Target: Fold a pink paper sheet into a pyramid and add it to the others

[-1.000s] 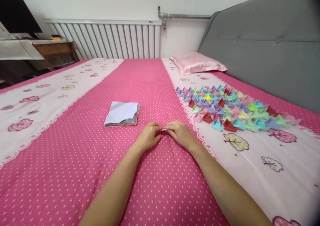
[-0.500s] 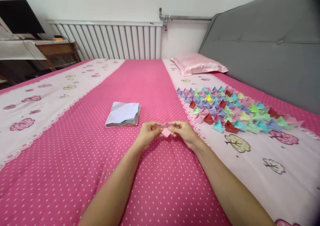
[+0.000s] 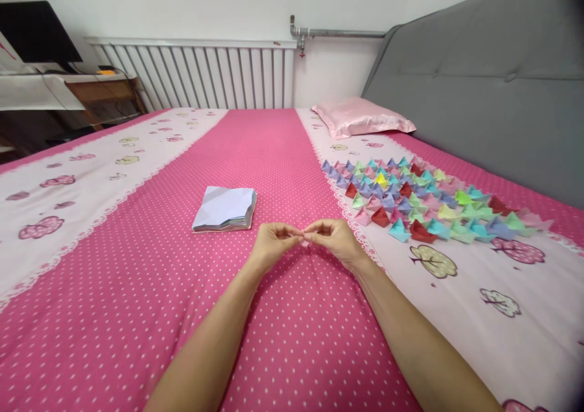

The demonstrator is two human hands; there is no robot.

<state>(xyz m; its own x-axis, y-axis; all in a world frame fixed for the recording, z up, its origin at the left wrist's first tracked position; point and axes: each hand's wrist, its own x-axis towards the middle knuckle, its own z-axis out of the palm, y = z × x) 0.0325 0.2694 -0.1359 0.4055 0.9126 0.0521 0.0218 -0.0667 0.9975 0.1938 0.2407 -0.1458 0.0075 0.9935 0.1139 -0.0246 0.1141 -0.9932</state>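
My left hand [image 3: 276, 241] and my right hand [image 3: 333, 239] meet fingertip to fingertip over the pink dotted bedspread [image 3: 274, 339]. Pinched between them is a small pink folded paper [image 3: 305, 243], mostly hidden behind the thumbs and fingers. Both hands are closed on it from opposite sides. Left of my left hand lies a stack of square paper sheets [image 3: 225, 207], pale lavender on top. To the right of my right hand stand rows of small folded paper boats [image 3: 422, 208] in many colours.
A pink satin pillow [image 3: 365, 117] lies at the far right, against a grey padded headboard [image 3: 493, 65]. Behind the bed, a white radiator [image 3: 196, 74] runs along the wall. At the far left, a desk [image 3: 36, 89] carries a black monitor [image 3: 39, 31].
My fingertips have come together, and the pink paper, earlier spread as a diamond facing me, is now largely covered by the fingers. The stack and boats have stayed put.
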